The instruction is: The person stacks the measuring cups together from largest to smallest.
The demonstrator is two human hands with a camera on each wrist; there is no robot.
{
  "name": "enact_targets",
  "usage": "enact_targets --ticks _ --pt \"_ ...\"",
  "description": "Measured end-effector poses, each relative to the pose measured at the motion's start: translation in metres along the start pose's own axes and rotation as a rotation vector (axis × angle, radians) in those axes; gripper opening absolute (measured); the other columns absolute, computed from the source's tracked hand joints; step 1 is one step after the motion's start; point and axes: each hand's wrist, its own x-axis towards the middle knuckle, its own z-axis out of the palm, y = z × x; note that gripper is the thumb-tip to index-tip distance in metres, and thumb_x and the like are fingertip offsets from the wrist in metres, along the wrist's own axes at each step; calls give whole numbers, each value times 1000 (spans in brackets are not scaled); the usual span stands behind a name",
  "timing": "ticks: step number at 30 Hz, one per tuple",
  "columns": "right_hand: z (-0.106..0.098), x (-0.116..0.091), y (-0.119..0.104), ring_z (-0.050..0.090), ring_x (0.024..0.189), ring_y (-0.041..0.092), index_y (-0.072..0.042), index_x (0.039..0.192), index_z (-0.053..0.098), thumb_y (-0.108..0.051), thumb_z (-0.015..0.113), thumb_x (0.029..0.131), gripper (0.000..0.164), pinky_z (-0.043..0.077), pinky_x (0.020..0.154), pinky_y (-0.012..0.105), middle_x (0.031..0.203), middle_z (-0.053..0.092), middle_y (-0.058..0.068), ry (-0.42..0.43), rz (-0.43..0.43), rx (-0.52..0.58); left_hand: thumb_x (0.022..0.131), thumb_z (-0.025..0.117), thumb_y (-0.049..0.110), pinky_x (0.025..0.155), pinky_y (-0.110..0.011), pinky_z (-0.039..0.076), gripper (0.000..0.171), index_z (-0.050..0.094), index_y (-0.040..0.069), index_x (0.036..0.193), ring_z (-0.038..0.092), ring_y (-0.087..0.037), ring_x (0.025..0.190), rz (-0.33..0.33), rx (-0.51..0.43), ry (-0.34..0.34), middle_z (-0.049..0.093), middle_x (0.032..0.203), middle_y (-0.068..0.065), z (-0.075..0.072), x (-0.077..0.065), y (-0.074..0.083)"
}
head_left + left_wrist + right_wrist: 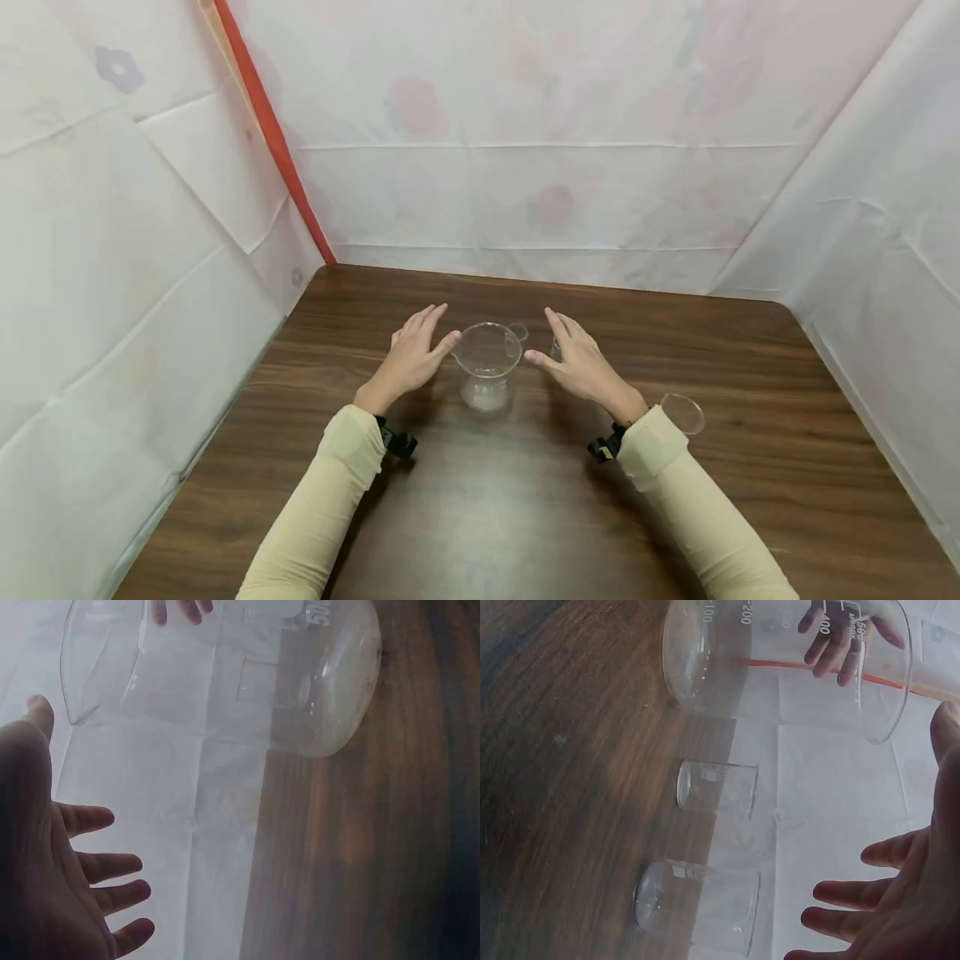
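Observation:
A large clear glass beaker (487,386) stands upright between the two hands, its white graduation marks showing in the right wrist view. Left of it is my left hand (411,358), fingers spread and extended, the thumb close to the rim; whether it touches, I cannot tell. On the other side my right hand (581,362) is held with straight, spread fingers and a small gap between thumb and beaker. Neither hand grips anything. Behind the large beaker stands a small beaker (519,332). Another small glass vessel (556,350) is mostly hidden by the right hand.
A further clear glass vessel (684,414) stands by the right sleeve, partly covered by it. Everything rests on a dark wooden table (465,517). White patterned cloth (525,108) hangs behind and at both sides, with a red strip (273,129) at the left corner.

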Motion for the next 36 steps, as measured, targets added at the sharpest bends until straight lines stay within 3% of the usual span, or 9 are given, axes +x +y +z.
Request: enact_targets --ticks 5,11,15,18,24,29,36 --pt "-1 3 -2 21 148 37 -15 158 12 -68 44 92 90 19 116 62 160 23 20 21 -48 10 94 37 70 112 -67 17 82 27 16 154 22 -34 148 51 -35 -11 25 160 -13 1 -1 4" --pt "-3 2 -3 22 147 40 -14 158 13 -71 43 90 94 21 115 63 159 23 21 8 -76 19 74 30 91 112 -64 22 112 26 12 154 24 -33 147 79 -56 -45 27 160 -13 6 -3 9" --pt "-2 2 -4 25 146 41 -13 157 15 -73 43 88 96 25 113 64 159 25 19 11 -100 29 68 36 94 113 -63 24 119 23 13 155 25 -34 147 97 -88 -66 27 160 -11 9 -3 12" --pt "0 3 -5 26 145 40 -14 157 16 -72 49 87 97 28 112 63 159 27 17 3 -116 53 69 49 88 113 -63 27 116 23 15 155 27 -35 146 97 -111 -81 27 160 -8 10 -4 12" --pt "7 2 -8 29 145 37 -12 157 17 -58 74 77 108 32 112 60 159 29 14 -35 -150 100 73 77 61 111 -59 34 110 21 16 156 31 -33 145 71 -136 -127 27 160 -8 14 -8 13" --pt "13 3 -9 31 144 36 -12 157 19 -47 81 76 108 32 112 60 158 30 16 -58 -154 152 71 81 54 111 -55 36 110 23 15 155 38 -31 141 74 -162 -131 31 158 -9 18 -9 12" --pt "17 8 -10 29 145 38 -10 155 22 -48 80 76 105 31 111 62 159 28 17 -64 -162 183 73 80 54 111 -55 36 108 23 13 155 37 -32 142 82 -179 -138 34 157 -10 23 -6 12"
